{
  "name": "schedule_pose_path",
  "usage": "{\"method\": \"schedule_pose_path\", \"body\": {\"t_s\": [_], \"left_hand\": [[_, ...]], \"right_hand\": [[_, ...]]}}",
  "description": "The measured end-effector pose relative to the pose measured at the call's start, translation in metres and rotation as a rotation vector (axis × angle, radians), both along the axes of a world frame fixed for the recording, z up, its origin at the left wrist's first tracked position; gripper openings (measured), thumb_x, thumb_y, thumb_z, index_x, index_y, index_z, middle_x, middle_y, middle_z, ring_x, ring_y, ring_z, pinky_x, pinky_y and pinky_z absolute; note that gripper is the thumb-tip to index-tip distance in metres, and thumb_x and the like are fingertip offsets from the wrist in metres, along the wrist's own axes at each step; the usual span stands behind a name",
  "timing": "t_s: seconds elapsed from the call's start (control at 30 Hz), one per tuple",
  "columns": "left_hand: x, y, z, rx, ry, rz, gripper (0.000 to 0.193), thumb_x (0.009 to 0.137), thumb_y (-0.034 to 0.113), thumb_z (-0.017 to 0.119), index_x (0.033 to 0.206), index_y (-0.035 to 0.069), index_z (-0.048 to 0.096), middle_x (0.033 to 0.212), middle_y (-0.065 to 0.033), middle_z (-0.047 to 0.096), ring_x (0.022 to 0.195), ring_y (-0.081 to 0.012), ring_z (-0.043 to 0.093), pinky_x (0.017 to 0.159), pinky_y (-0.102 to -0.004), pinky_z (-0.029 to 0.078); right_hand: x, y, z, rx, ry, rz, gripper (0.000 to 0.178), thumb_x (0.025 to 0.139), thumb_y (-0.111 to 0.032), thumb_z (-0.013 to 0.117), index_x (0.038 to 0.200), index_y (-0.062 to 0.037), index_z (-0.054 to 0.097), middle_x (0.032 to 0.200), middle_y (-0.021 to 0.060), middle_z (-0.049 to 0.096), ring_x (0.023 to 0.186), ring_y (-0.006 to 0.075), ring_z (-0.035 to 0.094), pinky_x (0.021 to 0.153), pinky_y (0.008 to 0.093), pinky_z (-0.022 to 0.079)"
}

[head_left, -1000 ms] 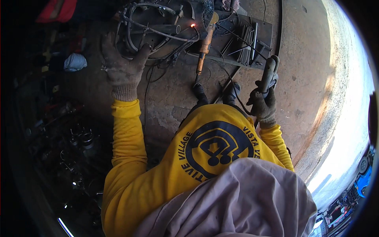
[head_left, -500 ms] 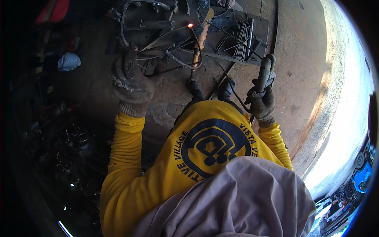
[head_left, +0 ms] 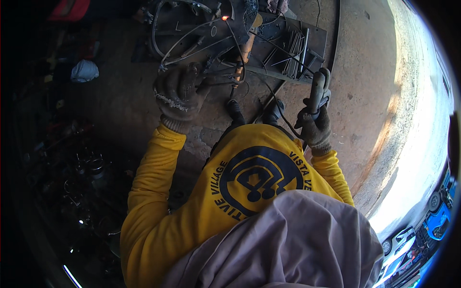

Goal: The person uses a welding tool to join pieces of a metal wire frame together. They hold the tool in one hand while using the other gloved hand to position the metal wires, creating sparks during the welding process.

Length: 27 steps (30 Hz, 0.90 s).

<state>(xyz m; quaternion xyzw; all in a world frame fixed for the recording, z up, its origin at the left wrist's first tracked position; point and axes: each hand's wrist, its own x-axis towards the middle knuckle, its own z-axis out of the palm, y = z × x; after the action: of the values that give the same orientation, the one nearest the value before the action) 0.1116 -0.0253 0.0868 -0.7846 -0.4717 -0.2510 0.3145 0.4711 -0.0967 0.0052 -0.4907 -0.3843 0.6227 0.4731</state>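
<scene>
My left hand (head_left: 178, 93), in a dirty work glove, is closed around the near left part of a bent metal rod frame (head_left: 242, 58). The frame reaches over a dark metal worktable (head_left: 314, 39), and a spot on its far corner glows orange (head_left: 225, 18). In my gloved right hand (head_left: 315, 127) is a welding electrode holder (head_left: 318, 91), gripped by its lower part. A thin electrode (head_left: 283, 51) runs from its jaws up and left across the table, its far end apart from the glowing spot. A cable (head_left: 283, 113) hangs beside this hand.
Several thin rods (head_left: 291, 48) lie on the table's right side, beside an orange tool-like piece (head_left: 246, 50). A pale cloth bundle (head_left: 84, 71) rests on the floor at left. Dark clutter (head_left: 93, 165) fills the lower left. A blue vehicle (head_left: 438, 221) stands far right.
My left hand has moved right and slightly nearer, shifting and turning the rod frame; its glowing corner is now farther away and a little left. My right hand has barely moved.
</scene>
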Motion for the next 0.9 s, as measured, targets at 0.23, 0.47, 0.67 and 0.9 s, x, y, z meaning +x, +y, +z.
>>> {"method": "schedule_pose_path", "body": {"t_s": [0.23,0.47,0.67,0.9], "left_hand": [[-0.005,-0.004,-0.009,-0.012,-0.046,-0.089,0.056,0.084,0.035,0.08,0.13,0.019,0.051,0.117,-0.003,0.053,0.106,-0.0233,0.056,0.084,-0.0418,0.047],[-0.005,-0.006,-0.01,-0.003,-0.035,-0.151,0.061,0.08,0.025,0.08,0.134,0.025,0.053,0.116,-0.0003,0.055,0.108,-0.0229,0.056,0.085,-0.0416,0.046],[0.004,-0.001,0.011,-0.06,0.023,-0.232,0.058,0.08,0.012,0.074,0.134,0.025,0.055,0.112,0.0028,0.058,0.107,-0.0202,0.057,0.081,-0.0391,0.048],[0.007,-0.006,0.019,-0.104,0.077,-0.202,0.054,0.081,0.015,0.072,0.132,0.025,0.057,0.117,0.0037,0.059,0.11,-0.0197,0.057,0.088,-0.0411,0.046]], "right_hand": [[0.006,0.001,0.001,0.003,-0.092,0.084,0.052,0.096,-0.019,0.064,0.137,0.0064,0.045,0.088,0.008,0.064,0.071,0.0151,0.062,0.066,0.0274,0.054],[0.001,0.011,-0.009,0.175,-0.216,0.18,0.046,0.094,-0.012,0.063,0.135,0.003,0.048,0.089,0.0057,0.064,0.071,0.0135,0.062,0.066,0.0267,0.053],[-0.006,0.017,0.001,0.121,-0.178,0.121,0.045,0.088,-0.013,0.072,0.126,0.0037,0.056,0.107,0.0101,0.065,0.096,0.0182,0.062,0.087,0.0315,0.051],[-0.01,0.022,0.003,0.186,-0.19,0.136,0.044,0.086,-0.01,0.072,0.125,0.0031,0.055,0.112,0.0123,0.061,0.101,0.0205,0.059,0.091,0.0329,0.048]]}}
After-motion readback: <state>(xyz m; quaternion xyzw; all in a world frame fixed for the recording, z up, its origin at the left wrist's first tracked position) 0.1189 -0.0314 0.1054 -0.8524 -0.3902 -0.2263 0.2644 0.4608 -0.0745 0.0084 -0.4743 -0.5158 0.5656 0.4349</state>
